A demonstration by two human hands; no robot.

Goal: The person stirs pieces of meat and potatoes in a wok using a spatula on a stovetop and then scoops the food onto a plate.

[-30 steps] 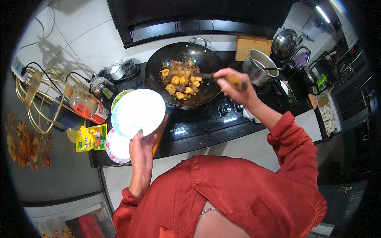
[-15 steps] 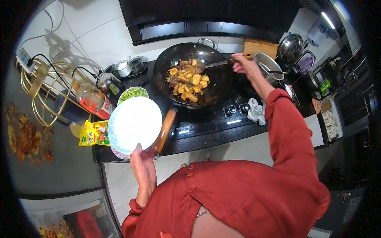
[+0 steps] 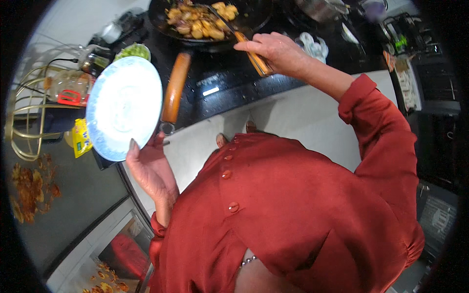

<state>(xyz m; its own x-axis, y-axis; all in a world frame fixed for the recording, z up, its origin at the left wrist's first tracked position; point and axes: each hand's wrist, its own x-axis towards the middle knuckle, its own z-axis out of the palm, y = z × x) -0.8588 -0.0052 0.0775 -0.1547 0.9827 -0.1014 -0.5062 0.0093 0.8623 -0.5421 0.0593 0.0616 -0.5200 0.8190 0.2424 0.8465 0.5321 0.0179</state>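
My left hand [image 3: 152, 168] grips the lower rim of a white plate [image 3: 124, 107], thumb on its face; the plate is tilted and holds nothing. My right hand [image 3: 278, 52] is closed round the wooden handle of a spatula [image 3: 254, 57]. Its metal shaft slants up and left into a black wok [image 3: 254, 14], where the tip rests among browned, sauced food pieces [image 3: 200, 27]. The wok's wooden handle [image 3: 176, 88] points toward me, just right of the plate.
Behind the plate stands a bowl of chopped greens [image 3: 134, 51]. At left are a plastic bottle [image 3: 68, 88], a yellow packet [image 3: 81, 138] and a gold wire rack [image 3: 29, 122]. A crumpled white cloth [image 3: 312, 46] and a metal pot [image 3: 322, 9] sit right of the wok.
The view has tipped down, so the wok now sits at the top edge. My right hand has come nearer to me, swinging the spatula handle toward the counter's front. The left still holds the plate.
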